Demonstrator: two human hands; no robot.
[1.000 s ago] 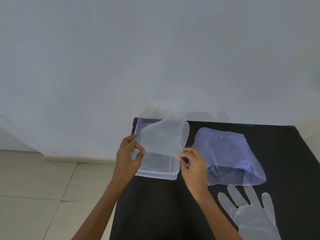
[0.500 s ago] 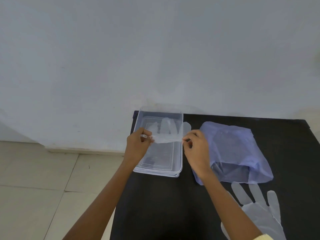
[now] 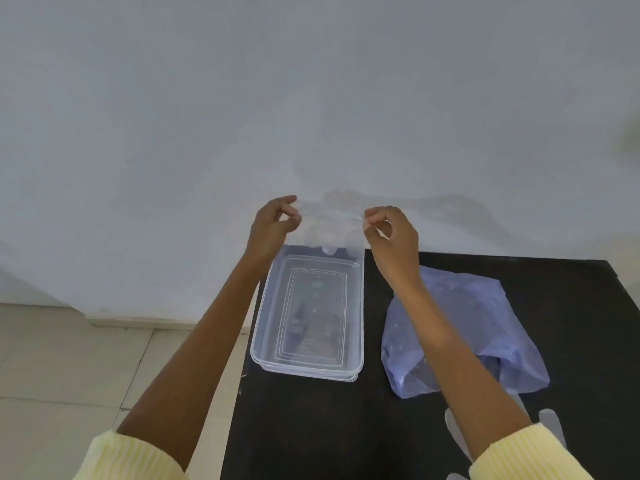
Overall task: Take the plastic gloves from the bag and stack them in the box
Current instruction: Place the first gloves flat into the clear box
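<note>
A thin see-through plastic glove (image 3: 330,221) hangs stretched between my two hands, above the far end of the box. My left hand (image 3: 273,226) pinches its left edge and my right hand (image 3: 391,237) pinches its right edge. The glove's lower tips dangle just over the box's far rim. The clear plastic box (image 3: 263,341) stands open on the left part of the black table. A pale blue plastic bag (image 3: 485,317) lies to the right of the box, partly behind my right forearm. Another clear glove (image 3: 550,424) lies flat near the table's front right, mostly hidden by my right arm.
The black table (image 3: 571,292) stands against a white wall (image 3: 311,98). Its left edge runs just beside the box, with tiled floor (image 3: 86,375) below. Yellow sleeves cover both my forearms at the bottom of the view.
Both hands have carried the glove away from me, from over the box's middle to beyond its far end, and spread further apart. The camera has tilted down.
</note>
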